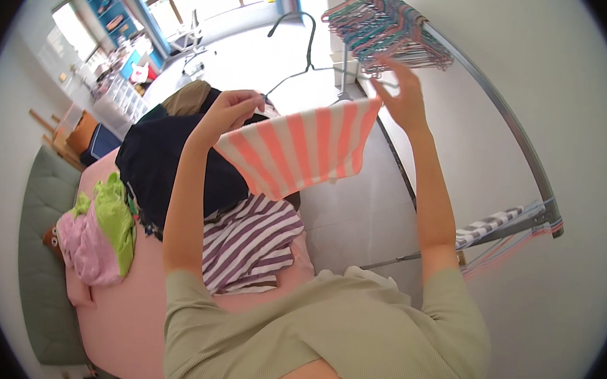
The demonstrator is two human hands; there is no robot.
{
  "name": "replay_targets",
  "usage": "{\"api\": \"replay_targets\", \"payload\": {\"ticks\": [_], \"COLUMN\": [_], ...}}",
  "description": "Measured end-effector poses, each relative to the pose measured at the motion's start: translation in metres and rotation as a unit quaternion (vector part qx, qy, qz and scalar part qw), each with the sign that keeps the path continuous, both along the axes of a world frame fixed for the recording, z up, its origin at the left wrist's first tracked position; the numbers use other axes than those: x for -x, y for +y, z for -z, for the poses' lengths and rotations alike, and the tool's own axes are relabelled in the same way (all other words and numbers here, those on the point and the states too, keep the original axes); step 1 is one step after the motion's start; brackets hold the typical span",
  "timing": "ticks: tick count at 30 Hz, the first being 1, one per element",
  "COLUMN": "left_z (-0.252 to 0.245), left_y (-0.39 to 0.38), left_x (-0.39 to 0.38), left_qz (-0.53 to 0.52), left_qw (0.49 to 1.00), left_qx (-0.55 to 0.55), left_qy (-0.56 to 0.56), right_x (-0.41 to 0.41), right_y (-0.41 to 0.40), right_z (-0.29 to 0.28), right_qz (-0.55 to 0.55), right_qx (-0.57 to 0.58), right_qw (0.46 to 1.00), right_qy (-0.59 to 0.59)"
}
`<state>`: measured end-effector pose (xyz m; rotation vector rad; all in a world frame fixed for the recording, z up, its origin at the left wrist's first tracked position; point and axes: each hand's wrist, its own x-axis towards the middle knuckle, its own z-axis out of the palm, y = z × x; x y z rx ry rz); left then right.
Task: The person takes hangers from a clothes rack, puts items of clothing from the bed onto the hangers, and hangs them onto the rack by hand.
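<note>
My left hand (229, 113) grips the upper left edge of a cloth (301, 144) with coral and white stripes. One end of a dark wire clothes hanger (308, 69) lies at that hand's fingertips, with its hook pointing up and away from me. At the hanger's other end is my right hand (406, 98), its thumb and forefinger spread beside the wire and the cloth's upper right corner. Whether those fingers pinch anything is unclear. The cloth hangs stretched between both hands, below the hanger.
A pink-covered bed (126, 330) holds a purple-striped garment (251, 244), dark navy clothing (177, 163) and a pink and green garment (99, 232). On the right, a metal clothes rail (496, 87) carries many hangers (385, 30). A grey-striped cloth (488, 225) hangs lower down.
</note>
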<state>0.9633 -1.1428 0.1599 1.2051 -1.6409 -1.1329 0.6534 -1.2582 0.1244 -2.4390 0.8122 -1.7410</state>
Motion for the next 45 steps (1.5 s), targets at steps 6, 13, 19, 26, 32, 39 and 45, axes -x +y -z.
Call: {"api": "replay_targets", "payload": {"ticks": [6,13,19,26,32,39,45], "left_z": [0.031,0.076,0.113,0.103,0.095,0.08,0.093], "left_y": [-0.046,-0.119,-0.144,-0.114,-0.13,-0.116,-0.092], "left_x": [0.014,0.097,0.208,0.305,0.349,0.41,0.46], "left_qz": [0.054,-0.026,0.058,0.271,0.393,0.518,0.545], "left_qw": [0.998,0.9,0.993,0.947,0.905,0.842,0.828], "left_qx": [0.003,0.347,0.098,-0.109,-0.119,-0.092,-0.027], "left_qy": [-0.018,-0.264,-0.028,0.134,0.117,0.116,0.13], "right_x": [0.007,0.041,0.067,0.085,0.114,0.141,0.177], "right_y": [0.033,0.081,0.087,0.07,0.081,0.109,0.135], "right_z": [0.032,0.044,0.071,0.098,0.095,0.077,0.083], "right_qz": [-0.096,-0.175,-0.152,-0.036,0.073,0.195,0.243], "right_qx": [-0.372,-0.585,-0.584,-0.409,-0.342,-0.246,-0.229], "right_qw": [0.923,0.771,0.693,0.787,0.81,0.794,0.763], "right_qy": [-0.006,-0.181,-0.394,-0.459,-0.472,-0.521,-0.553]}}
